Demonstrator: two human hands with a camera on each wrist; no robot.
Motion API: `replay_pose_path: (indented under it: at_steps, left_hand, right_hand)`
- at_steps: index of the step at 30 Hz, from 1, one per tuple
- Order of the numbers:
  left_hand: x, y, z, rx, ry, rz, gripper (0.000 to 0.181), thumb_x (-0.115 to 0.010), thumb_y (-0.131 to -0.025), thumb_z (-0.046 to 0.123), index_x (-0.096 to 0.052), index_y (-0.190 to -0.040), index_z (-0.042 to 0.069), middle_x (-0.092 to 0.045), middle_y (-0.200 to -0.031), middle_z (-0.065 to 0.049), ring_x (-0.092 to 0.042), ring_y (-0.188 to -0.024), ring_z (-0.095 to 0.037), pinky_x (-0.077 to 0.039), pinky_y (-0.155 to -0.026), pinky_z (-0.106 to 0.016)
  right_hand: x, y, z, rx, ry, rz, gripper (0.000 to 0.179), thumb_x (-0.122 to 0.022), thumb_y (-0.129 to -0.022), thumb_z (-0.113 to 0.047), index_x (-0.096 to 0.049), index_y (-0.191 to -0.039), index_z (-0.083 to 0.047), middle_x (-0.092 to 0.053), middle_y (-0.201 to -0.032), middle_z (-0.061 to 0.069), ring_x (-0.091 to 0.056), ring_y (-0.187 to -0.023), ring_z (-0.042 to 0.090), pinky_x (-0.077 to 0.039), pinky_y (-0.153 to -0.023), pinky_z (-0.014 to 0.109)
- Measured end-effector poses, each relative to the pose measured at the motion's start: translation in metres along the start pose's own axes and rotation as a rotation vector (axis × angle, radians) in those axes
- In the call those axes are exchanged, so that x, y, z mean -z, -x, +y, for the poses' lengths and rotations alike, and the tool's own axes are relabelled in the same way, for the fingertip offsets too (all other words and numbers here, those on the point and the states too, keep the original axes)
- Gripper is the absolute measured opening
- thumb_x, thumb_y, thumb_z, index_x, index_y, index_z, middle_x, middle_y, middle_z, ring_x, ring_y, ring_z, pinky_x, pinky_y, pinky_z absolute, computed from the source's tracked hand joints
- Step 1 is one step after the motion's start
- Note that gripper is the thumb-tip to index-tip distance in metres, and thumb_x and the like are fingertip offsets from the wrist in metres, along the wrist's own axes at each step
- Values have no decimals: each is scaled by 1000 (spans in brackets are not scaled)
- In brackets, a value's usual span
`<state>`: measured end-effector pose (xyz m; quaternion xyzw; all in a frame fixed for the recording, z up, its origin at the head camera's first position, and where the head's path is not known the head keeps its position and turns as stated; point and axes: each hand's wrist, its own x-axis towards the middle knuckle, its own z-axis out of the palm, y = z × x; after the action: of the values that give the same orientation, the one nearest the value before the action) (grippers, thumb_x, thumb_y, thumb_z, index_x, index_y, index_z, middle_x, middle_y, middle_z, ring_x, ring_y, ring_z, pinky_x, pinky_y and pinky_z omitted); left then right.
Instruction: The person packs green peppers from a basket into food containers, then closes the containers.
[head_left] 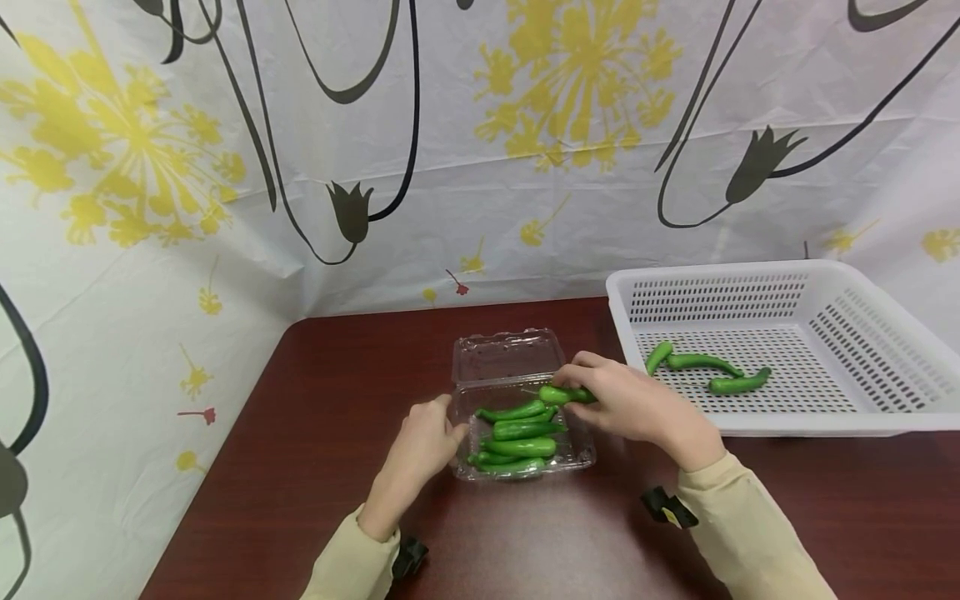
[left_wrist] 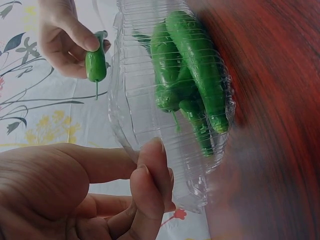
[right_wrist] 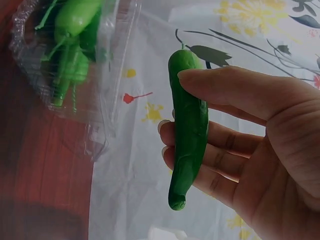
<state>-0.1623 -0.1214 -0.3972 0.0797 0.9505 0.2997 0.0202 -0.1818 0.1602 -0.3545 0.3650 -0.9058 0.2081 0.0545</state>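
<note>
A green chili pepper [right_wrist: 189, 125] is pinched between the thumb and fingers of my right hand [head_left: 626, 400], above the right side of a clear plastic clamshell container [head_left: 581, 458]. Several green peppers [head_left: 525, 448] lie side by side in the container, stems visible on some. Its lid [head_left: 510, 357] is folded back toward the wall. My left hand [head_left: 426, 442] is at the container's left edge; in the left wrist view its thumb and curled fingers [left_wrist: 150, 185] grip the rim.
To the right stands a white perforated plastic basket [head_left: 825, 418] with a few green peppers [head_left: 701, 362] on its floor. Both it and the container rest on a dark red wooden table [head_left: 337, 392]. A patterned white sheet [head_left: 450, 167] hangs behind.
</note>
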Motion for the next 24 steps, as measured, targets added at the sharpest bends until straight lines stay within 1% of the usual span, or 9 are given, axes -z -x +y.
replay_pose_path:
  at_steps: [8,10,17,24]
  left_hand:
    - [0,1,1,10,8,-10,55,-71,-93,9,-50,-138,-15,-54,-51,4,-55,-43,-8,-53,-64,-36]
    - [0,1,1,9,6,-12,55,-71,-93,9,-50,-138,-15,-54,-52,4,-55,-44,-8,-53,-65,-37]
    - [0,1,1,1,4,-9,55,-71,-93,9,-50,-138,-15,-55,-52,4,-55,-44,-8,-54,-67,-38]
    - [0,1,0,5,-2,-15,55,-71,-93,8,-50,-138,-15,-54,-52,4,-54,-44,-9,-53,-64,-35]
  right_hand:
    - [-8,-3,-5,-4,15,-31,26,-77,-86,-8,-71,-112,-11,-59,-99,-3,-59,-78,9,-53,-72,33]
    - [-10,-4,-6,3,20,-35,26,-78,-87,-8,-71,-112,-12,-59,-99,-3,-59,-78,9,-53,-72,33]
    - [-17,-6,-8,67,32,-42,25,-77,-86,-6,-71,-109,-12,-57,-96,-3,-59,-77,9,-52,-71,32]
    - [-22,-8,-10,70,27,-68,23,-78,-85,-6,-70,-105,-12,-57,-96,-3,-59,-78,10,-52,-72,33]
